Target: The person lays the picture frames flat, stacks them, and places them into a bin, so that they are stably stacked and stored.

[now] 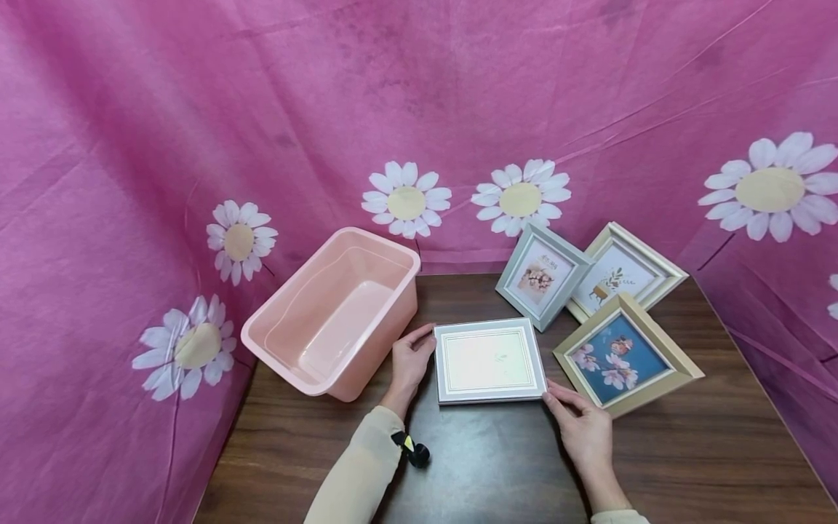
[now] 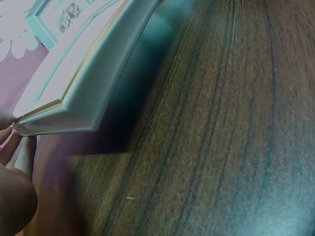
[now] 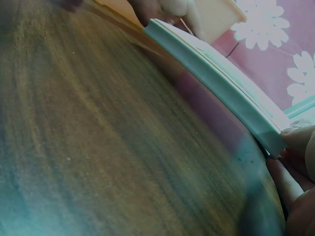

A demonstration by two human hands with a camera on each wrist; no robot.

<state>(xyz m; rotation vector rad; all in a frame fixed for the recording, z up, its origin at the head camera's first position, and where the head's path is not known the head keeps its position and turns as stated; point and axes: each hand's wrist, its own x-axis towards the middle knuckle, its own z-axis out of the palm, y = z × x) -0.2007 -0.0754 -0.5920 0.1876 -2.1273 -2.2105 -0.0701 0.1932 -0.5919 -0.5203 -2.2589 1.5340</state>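
While both hands hold it by opposite sides, the pale rectangular picture frame lies face up over the dark wood table, between a pink basin and three other frames. The left hand pinches its left edge, thumb above and fingers beneath; the right hand pinches the near right corner likewise. To the right are a grey-green frame, a cream frame partly hidden behind it, and, nearer, a tan frame with blossoms on blue. Behind hangs pink daisy-printed cloth.
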